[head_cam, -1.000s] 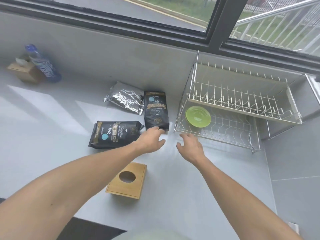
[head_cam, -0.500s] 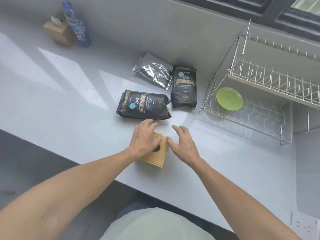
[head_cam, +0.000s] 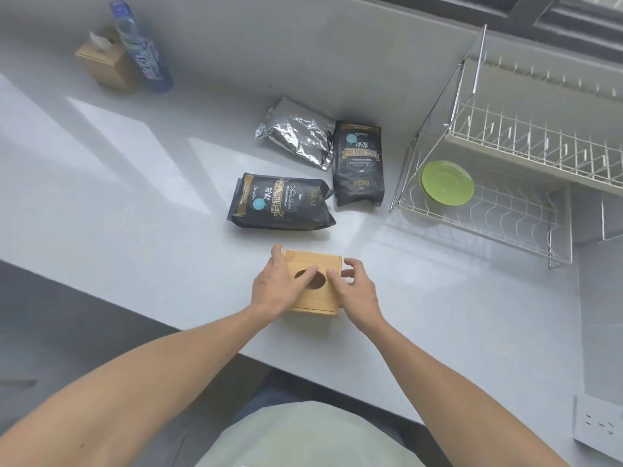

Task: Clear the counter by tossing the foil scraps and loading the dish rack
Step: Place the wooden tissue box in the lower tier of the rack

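Left hand [head_cam: 274,288]: grips left side of flat wooden box with round hole [head_cam: 315,281].
Right hand [head_cam: 354,288]: grips its right side.
Box: on grey counter [head_cam: 135,214].

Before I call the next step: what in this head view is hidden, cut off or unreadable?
- Wooden box: contents hidden; left hand partly covers its round hole, right hand covers its right edge.
- Dish rack: right end cut off by the frame edge.
- Foil bag: whether full or empty cannot be told.
- Blue bottle: label blurred.
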